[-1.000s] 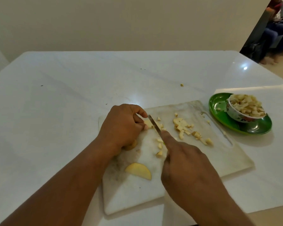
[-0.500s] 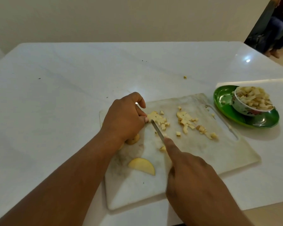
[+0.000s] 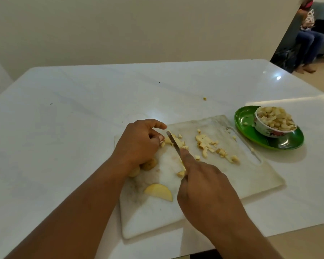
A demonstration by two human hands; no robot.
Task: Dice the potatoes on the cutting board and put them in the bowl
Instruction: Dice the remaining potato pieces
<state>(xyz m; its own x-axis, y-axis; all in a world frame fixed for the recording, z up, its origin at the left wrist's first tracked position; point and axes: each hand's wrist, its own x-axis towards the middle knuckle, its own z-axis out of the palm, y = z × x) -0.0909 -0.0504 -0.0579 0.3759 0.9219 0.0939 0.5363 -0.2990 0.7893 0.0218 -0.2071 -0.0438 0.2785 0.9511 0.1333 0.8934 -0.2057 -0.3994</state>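
Right hand (image 3: 208, 191) holds knife (image 3: 173, 142) against potato pieces (image 3: 176, 142).

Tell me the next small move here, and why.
Probably another downward cut. The right hand holds the knife with its blade over the potato piece that the left hand pins on the cutting board. A half slice waits uncut, so the bowl transfer seems premature.
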